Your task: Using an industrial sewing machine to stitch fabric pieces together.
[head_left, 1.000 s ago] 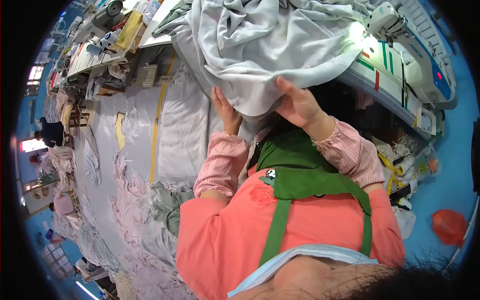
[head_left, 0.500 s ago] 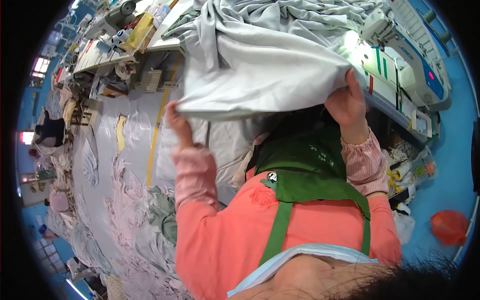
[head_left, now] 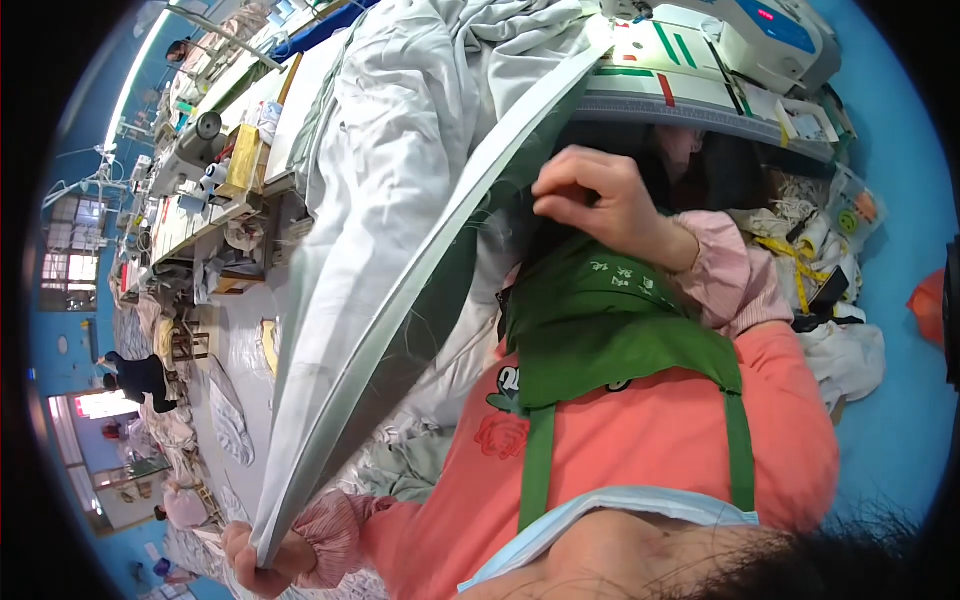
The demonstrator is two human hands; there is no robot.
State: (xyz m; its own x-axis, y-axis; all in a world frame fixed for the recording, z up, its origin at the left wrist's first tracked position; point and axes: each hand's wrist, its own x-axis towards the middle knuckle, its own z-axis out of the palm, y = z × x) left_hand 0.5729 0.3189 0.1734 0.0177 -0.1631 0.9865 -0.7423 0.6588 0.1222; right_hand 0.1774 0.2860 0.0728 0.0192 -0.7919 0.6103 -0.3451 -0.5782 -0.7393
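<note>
A long pale grey cloth [head_left: 380, 150] runs from the sewing table down toward me. Its folded edge is drawn into a straight diagonal, and a grey-green side shows beneath it. At the lower left, my left hand [head_left: 265, 558] is closed around the end of this edge. The edge's far end reaches the lit plate of the sewing machine [head_left: 770, 40]. Just right of the cloth, my right hand [head_left: 605, 200] is held with curled fingers, thumb and forefinger close together. I see nothing between them, and the hand is apart from the cloth.
The sewing table's front edge [head_left: 690, 108] lies ahead at the right. Scraps and a yellow tape [head_left: 795, 265] are heaped beside it. Another workbench with a yellow box [head_left: 245, 160] stands at the left. A person [head_left: 140, 378] in dark clothes is farther off, and an orange-red bag [head_left: 928, 308] is at the right.
My left hand has pulled the cloth's edge down and to the left, stretching it out. My right hand has let go of the cloth and curled its fingers. The view has shifted.
</note>
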